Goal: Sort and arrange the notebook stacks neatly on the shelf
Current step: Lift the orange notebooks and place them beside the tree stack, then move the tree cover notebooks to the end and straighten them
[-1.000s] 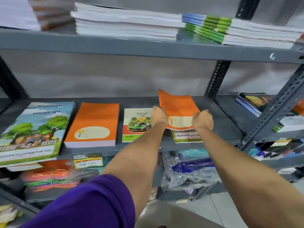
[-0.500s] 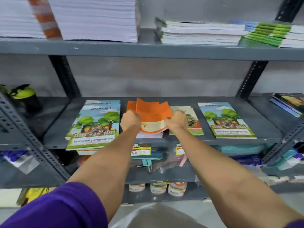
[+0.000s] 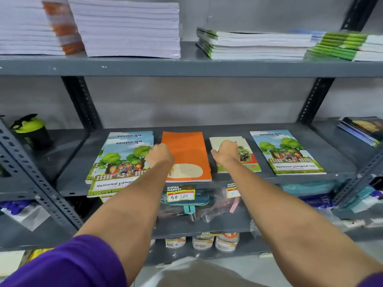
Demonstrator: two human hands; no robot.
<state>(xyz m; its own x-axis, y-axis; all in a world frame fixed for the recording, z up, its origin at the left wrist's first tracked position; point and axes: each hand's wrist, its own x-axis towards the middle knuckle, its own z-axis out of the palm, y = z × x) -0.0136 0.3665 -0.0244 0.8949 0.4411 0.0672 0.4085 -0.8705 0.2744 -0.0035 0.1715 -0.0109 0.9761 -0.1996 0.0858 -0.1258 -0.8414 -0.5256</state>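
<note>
An orange notebook stack (image 3: 186, 150) lies flat in the middle of the grey metal shelf (image 3: 207, 127). My left hand (image 3: 160, 155) is curled against its left edge and my right hand (image 3: 224, 155) against its right edge, so the stack sits squeezed between them. The right hand also rests on a cream car-cover notebook stack (image 3: 247, 156) next to it. A tree-cover notebook stack (image 3: 122, 160) lies to the left, fanned and overhanging the shelf front. A single tree-cover notebook pile (image 3: 287, 152) lies to the right.
The upper shelf holds tall white paper stacks (image 3: 128, 27) and green-spined notebooks (image 3: 252, 45). A green-lidded bottle (image 3: 31, 131) stands on the left bay and dark books (image 3: 364, 129) on the right bay. Perforated uprights (image 3: 41, 183) flank the shelf. A price tag (image 3: 181, 194) hangs below.
The loose orange notebooks, held tilted above the shelf before, now lie flat and squared on the orange stack. My hands have moved to its two sides.
</note>
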